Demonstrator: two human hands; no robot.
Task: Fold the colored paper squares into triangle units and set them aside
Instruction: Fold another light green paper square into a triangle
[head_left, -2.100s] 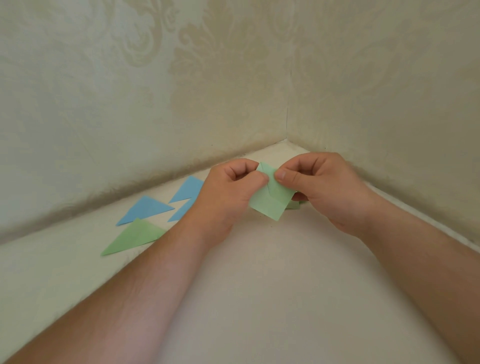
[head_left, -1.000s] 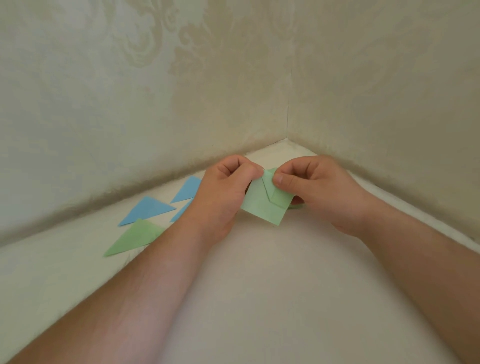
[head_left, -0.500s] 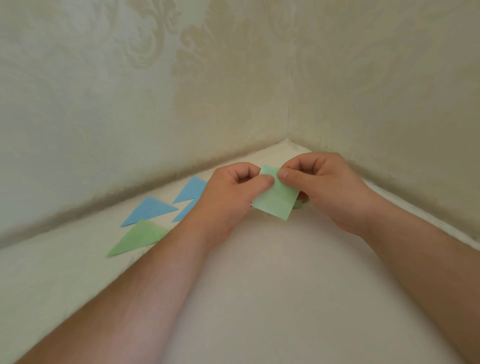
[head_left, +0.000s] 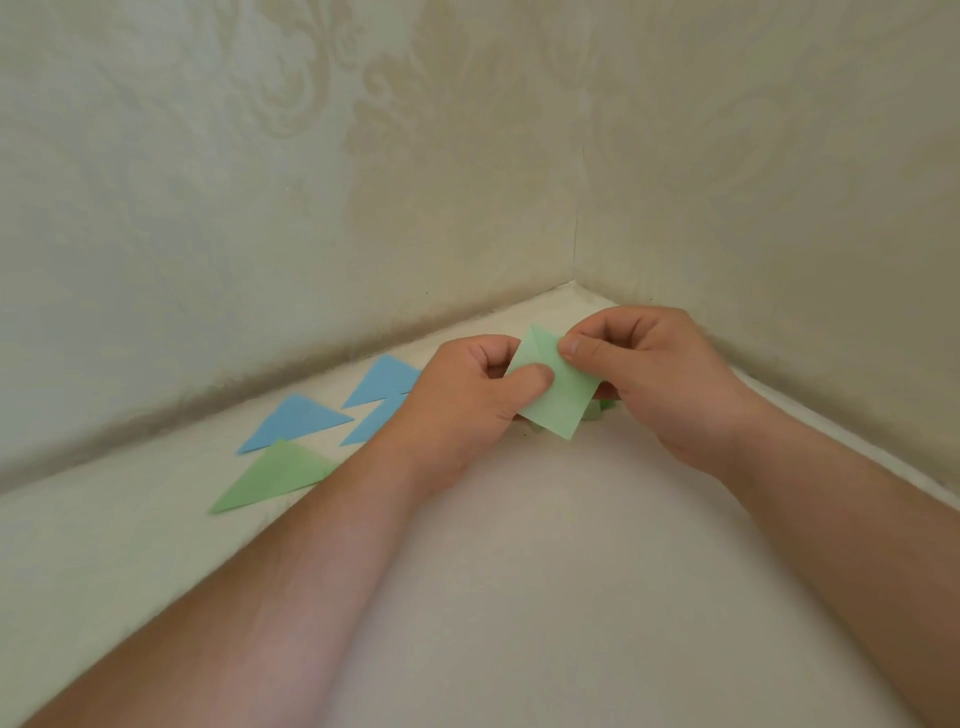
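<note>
Soft even light, faint shadows, wide-angle edge distortion

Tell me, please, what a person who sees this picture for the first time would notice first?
First, the two hands in the middle: the left hand and the right hand pinch a green paper between them, near the corner of the walls. Next, to the left on the pale table, lie folded triangles: blue triangles and, nearer, a green triangle.
</note>
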